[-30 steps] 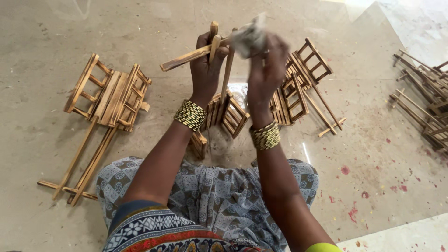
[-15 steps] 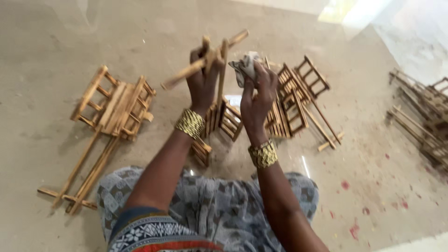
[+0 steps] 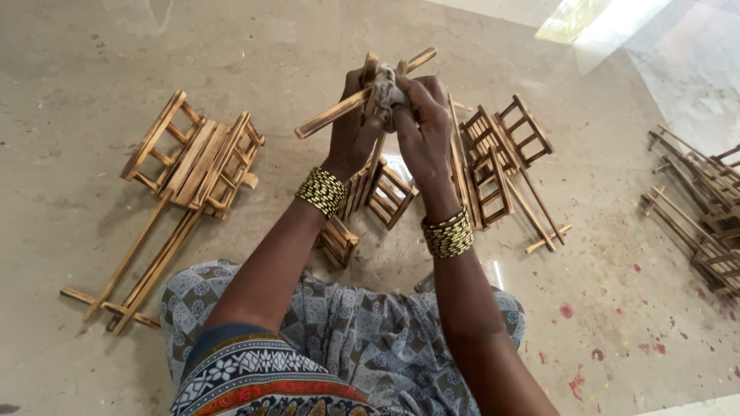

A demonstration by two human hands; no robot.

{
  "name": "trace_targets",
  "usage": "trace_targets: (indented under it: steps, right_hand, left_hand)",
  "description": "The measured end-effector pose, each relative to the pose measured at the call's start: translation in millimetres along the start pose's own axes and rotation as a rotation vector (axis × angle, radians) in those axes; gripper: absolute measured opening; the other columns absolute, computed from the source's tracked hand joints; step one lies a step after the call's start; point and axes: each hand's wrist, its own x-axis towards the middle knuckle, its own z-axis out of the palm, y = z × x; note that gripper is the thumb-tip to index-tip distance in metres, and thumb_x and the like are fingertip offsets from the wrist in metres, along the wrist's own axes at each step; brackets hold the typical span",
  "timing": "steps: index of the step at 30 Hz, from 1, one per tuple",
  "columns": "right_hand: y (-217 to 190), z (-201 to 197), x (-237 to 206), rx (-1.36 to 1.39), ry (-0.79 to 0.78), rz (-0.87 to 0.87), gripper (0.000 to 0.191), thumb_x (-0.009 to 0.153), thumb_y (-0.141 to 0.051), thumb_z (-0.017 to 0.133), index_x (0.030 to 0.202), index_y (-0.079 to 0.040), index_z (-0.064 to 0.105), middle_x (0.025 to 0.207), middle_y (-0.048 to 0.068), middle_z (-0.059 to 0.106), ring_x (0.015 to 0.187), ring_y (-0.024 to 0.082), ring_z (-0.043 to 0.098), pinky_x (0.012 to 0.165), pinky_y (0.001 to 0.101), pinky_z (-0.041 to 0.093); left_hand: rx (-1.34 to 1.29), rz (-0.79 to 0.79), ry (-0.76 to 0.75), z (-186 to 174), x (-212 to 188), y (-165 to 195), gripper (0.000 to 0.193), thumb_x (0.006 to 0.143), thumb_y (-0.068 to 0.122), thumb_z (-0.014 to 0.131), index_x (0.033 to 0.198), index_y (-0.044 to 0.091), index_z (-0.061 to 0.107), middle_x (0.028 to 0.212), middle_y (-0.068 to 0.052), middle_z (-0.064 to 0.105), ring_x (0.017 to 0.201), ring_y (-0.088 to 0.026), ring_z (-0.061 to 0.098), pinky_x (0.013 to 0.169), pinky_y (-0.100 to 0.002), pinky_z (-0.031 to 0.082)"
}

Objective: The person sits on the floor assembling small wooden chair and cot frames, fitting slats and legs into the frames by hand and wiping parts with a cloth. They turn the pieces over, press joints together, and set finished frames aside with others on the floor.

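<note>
Head view: stone floor [image 3: 116, 46] strewn with wooden frames [image 3: 196, 158]; hands grip wooden piece [image 3: 362, 96] and cloth [image 3: 389, 92].

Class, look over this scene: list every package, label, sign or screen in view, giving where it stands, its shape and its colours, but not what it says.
None in view: no package, label, sign or screen.
What shows instead: small wooden slat frames on the stone floor, and both hands raised, the left hand gripping a wooden piece, the right hand pressing a grey cloth to it.
</note>
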Motion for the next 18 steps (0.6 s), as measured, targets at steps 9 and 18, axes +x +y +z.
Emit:
trace_targets:
  steps: [9, 18]
  right_hand:
    - [-61.0, -3.2, -13.8, -0.217, 0.339, -0.250, 0.020, 0.109, -0.004, 0.056, 0.127, -0.008, 0.064, 0.121, 0.009, 0.061, 0.104, 0.019, 0.071, 0.079, 0.0283, 0.067]
    - [-160.0, 62.8, -68.1, -0.386, -0.058, -0.399, 0.043, 0.097, 0.001, 0.063, 0.138, -0.010, 0.061, 0.133, 0.019, 0.057, 0.116, 0.030, 0.059, 0.082, 0.0339, 0.059]
  left_hand:
    - [0.325, -0.076, 0.012, 2.5, 4.9, 39.6, 0.043, 0.100, 0.005, 0.061, 0.139, 0.006, 0.044, 0.120, -0.010, 0.062, 0.107, -0.023, 0.070, 0.092, -0.032, 0.064]
    - [0.185, 0.044, -0.025, -0.4, 0.9, 92.3, 0.050, 0.097, 0.024, 0.068, 0.138, 0.008, 0.046, 0.122, -0.010, 0.061, 0.109, -0.022, 0.067, 0.091, -0.034, 0.061]
